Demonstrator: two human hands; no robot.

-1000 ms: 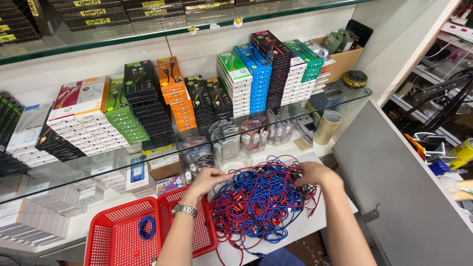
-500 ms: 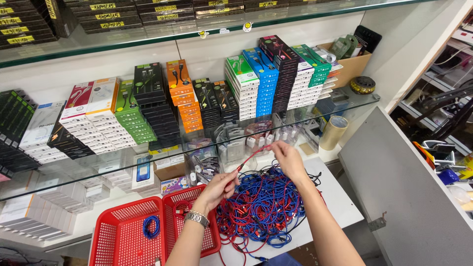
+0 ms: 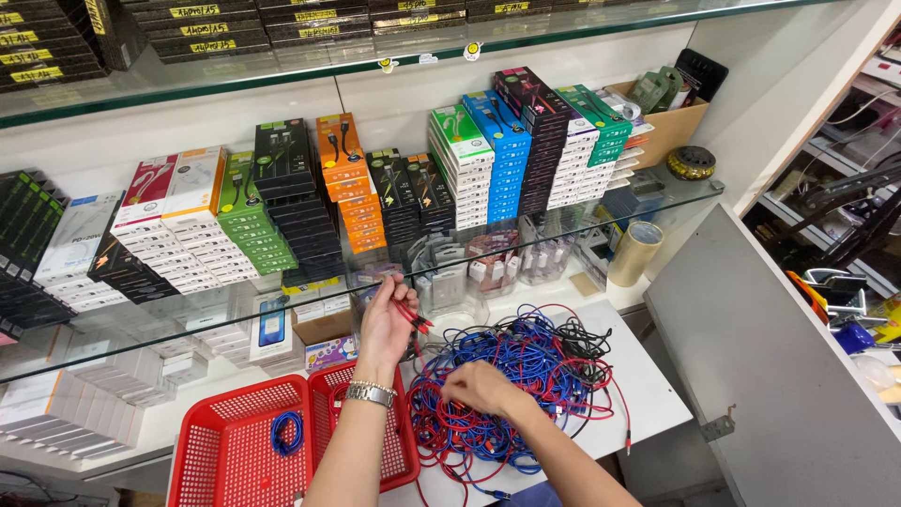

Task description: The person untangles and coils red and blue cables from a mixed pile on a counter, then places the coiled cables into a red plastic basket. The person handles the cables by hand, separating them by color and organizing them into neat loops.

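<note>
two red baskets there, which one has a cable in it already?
The left red basket: a coiled blue cable lies in it. The right red basket, partly under the left hand's forearm, shows none.

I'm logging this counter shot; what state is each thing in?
Left hand: raised, pinching red cable ends.
Right hand: resting on the cable pile.
Cable pile: tangled, red, blue and black.
Left red basket: holds one coiled blue cable.
Tape roll: upright.

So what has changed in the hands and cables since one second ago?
The left hand rose from the cable pile, now holding up red cable ends. The right hand came down from its raised position onto the pile. The red baskets and coiled blue cable stayed put.
</note>
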